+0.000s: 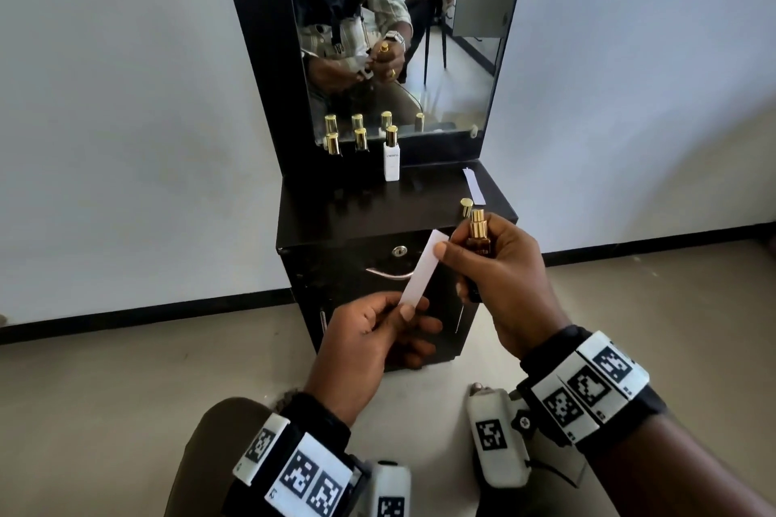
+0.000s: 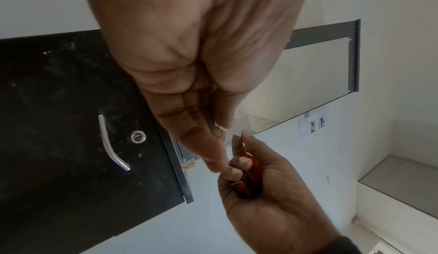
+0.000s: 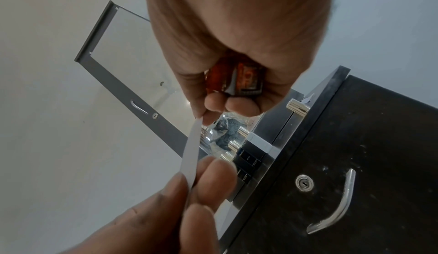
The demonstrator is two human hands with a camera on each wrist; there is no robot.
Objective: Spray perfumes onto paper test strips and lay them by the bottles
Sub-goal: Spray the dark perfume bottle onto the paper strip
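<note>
A white paper test strip (image 1: 420,269) slants up in front of the black cabinet (image 1: 348,218), its lower end pinched by the left hand (image 1: 369,344); the right hand (image 1: 499,281) grips an uncapped amber perfume bottle (image 1: 475,239), thumb touching the strip's top.

The paper strip (image 1: 420,267) was plain white. The bottle (image 1: 474,241) above it was amber brown with a gold sprayer, and a loose gold cap (image 1: 466,207) was behind it. On the black cabinet (image 1: 336,218) the tall bottle (image 1: 391,159) was white with a gold cap. Left of it, two dark bottles (image 1: 346,145) had gold caps. The wrist bands (image 1: 588,386) carried black-and-white square patterns.
</note>
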